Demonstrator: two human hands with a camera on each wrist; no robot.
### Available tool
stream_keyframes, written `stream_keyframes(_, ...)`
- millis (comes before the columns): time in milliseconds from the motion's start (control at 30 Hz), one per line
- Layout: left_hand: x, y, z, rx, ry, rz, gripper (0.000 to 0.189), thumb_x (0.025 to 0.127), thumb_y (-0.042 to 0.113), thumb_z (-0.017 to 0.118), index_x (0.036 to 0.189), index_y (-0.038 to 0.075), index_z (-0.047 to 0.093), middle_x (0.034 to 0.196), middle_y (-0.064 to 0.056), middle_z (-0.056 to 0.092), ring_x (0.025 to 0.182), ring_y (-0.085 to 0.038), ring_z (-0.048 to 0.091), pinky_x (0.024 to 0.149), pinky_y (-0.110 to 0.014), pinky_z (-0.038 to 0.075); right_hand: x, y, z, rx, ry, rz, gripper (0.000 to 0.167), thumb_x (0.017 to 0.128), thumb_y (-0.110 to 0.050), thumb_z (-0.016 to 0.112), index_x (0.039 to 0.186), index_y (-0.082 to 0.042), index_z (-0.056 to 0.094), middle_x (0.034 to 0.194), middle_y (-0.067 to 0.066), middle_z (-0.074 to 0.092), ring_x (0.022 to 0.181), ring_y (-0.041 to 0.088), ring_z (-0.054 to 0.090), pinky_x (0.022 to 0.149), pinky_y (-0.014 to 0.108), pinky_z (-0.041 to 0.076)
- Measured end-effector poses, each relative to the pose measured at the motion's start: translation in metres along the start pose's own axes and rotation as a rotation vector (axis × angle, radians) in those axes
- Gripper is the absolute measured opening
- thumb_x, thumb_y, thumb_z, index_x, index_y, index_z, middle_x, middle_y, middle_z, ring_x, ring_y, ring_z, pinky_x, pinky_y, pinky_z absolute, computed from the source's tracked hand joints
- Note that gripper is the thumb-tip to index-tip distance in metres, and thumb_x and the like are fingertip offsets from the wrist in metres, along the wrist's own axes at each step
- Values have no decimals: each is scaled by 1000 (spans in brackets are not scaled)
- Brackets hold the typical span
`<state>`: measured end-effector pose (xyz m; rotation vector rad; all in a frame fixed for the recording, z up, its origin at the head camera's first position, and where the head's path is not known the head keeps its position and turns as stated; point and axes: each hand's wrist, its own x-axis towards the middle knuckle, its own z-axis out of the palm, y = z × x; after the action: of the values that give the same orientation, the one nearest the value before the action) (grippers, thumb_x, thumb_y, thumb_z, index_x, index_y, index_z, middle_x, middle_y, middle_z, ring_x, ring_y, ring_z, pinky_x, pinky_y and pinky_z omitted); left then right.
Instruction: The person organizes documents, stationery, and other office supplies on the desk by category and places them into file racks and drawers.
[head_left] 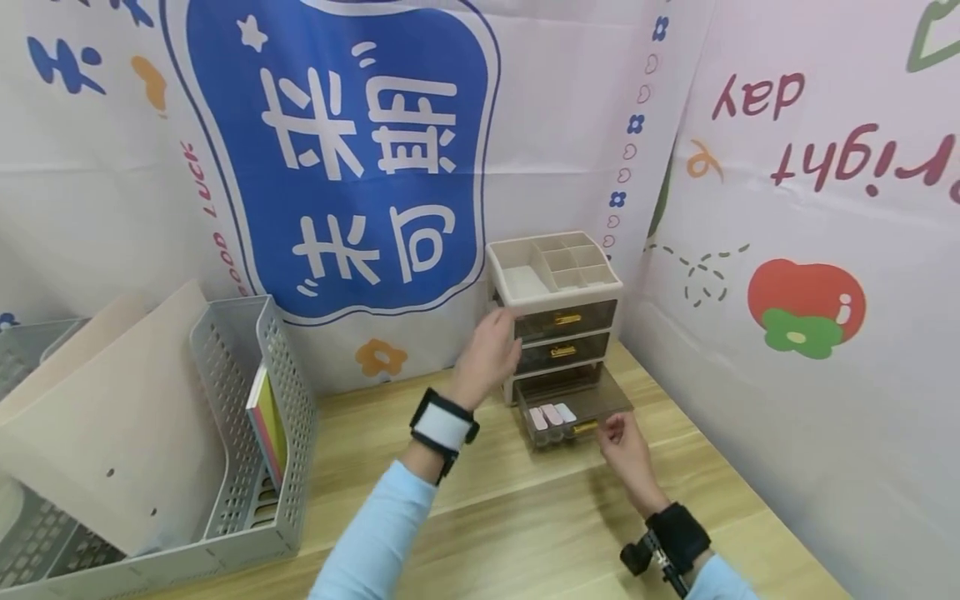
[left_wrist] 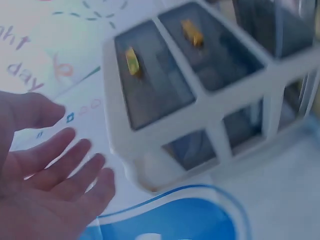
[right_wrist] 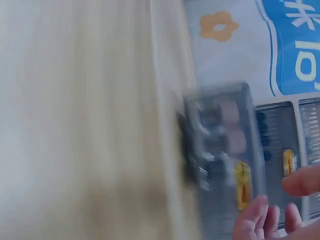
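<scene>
A small cream desktop organizer [head_left: 566, 297] with smoky see-through drawers and gold handles stands against the back wall. Its bottom drawer [head_left: 609, 398] is pulled out, with several pink and white small blocks [head_left: 552, 414] inside at the left. My right hand [head_left: 628, 454] is at that drawer's front right, beside the gold handle [right_wrist: 243, 185]. In the right wrist view, thumb and fingers [right_wrist: 257, 212] are apart with nothing between them. By the organizer's upper left side is my left hand [head_left: 487, 354], its loosely bent fingers [left_wrist: 75, 155] holding nothing and clear of the frame.
At the left, a grey perforated file holder [head_left: 288, 533] bears cream folders [head_left: 112, 433] and thin coloured booklets [head_left: 266, 425]. Printed cloth [head_left: 555, 100] covers the back and right walls. The wooden tabletop [head_left: 480, 533] spreads in front of the organizer.
</scene>
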<state>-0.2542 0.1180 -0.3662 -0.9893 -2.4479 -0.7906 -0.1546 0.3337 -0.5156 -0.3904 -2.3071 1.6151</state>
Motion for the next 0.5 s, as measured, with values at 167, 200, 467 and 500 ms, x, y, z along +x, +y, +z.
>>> stream_keyframes(167,36,-12,-4,275,-31,94,40,93,10,68,130,-4,57,132,-19,60,127,-32,56,109,-38,47,-4,18,20,422,-72,198,48,101,-5,53,132,2,18,106,17,55,82,12,64,75,22,56)
stream_keyframes(200,40,-14,-3,316,-46,106,40,93,10,67,129,-4,57,131,-19,62,128,-32,55,109,-39,47,-3,20,24,472,-73,218,51,101,-5,53,134,1,14,103,15,58,81,11,66,76,21,57)
stream_keyframes(467,57,-14,6,431,-139,99,38,94,-4,59,130,6,61,125,-15,69,125,-30,61,91,-42,58,17,27,41,667,11,231,43,100,4,48,128,0,16,97,10,56,75,4,67,74,13,55)
stream_keyframes(500,59,-13,6,445,-149,106,38,94,-5,59,130,7,62,124,-15,70,123,-30,62,89,-43,59,21,26,42,663,32,224,41,100,5,48,127,0,18,98,11,56,74,4,67,73,13,55)
